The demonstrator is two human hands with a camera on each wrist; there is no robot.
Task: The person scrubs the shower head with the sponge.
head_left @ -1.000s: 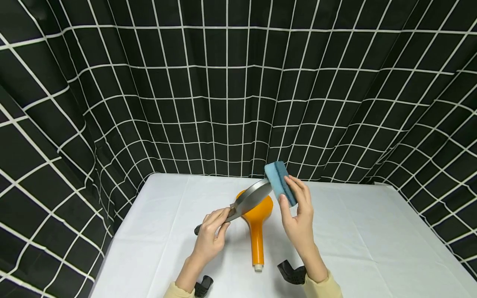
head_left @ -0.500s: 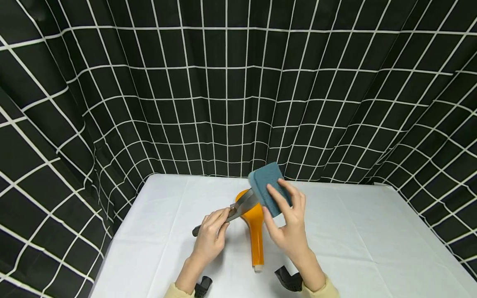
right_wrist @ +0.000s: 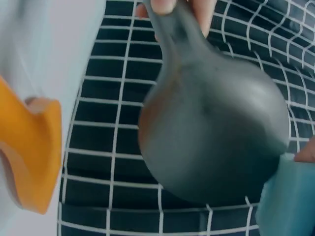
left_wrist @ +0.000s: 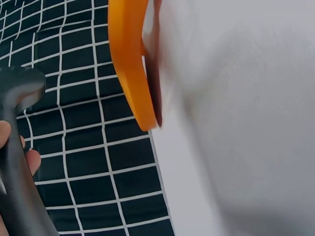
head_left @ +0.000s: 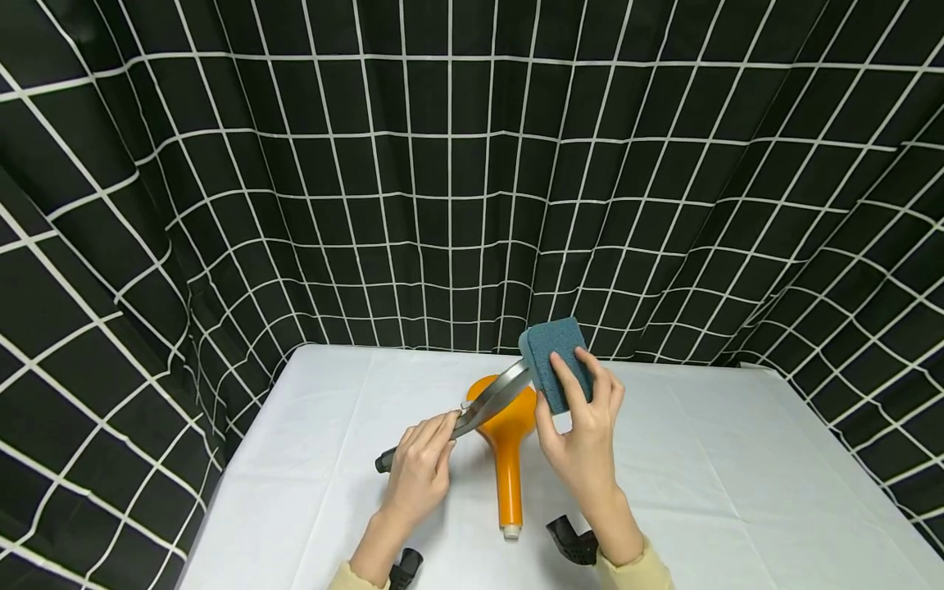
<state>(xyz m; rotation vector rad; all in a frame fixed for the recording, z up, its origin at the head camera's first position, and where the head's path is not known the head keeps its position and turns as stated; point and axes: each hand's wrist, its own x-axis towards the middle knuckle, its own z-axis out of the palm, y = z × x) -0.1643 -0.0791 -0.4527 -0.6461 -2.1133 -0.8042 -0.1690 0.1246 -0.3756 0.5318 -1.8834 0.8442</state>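
My left hand (head_left: pixel 419 475) grips the dark handle of a grey shower head (head_left: pixel 503 395), which is raised and tilted with its head toward the right. Its smooth rounded back (right_wrist: pixel 211 128) fills the middle of the right wrist view. My right hand (head_left: pixel 588 438) pinches a blue sponge (head_left: pixel 556 369) between thumb and fingers, dark scouring side toward me. The sponge's lighter side meets the rim of the grey head. Beneath, an orange shower head (head_left: pixel 507 463) lies on the table, its white connector end pointing at me; the grey one partly hides its round head.
A white cloth covers the table (head_left: pixel 701 475). Behind and at both sides hangs a black curtain (head_left: pixel 472 164) with a white grid. Black wrist mounts (head_left: pixel 571 541) sit below each hand, near the cream sleeves (head_left: pixel 634 569).
My right hand swings the sponge left over the grey head, then back right to its rim, its dark side now turned more toward me. The left hand keeps its grip with a slight tilt.
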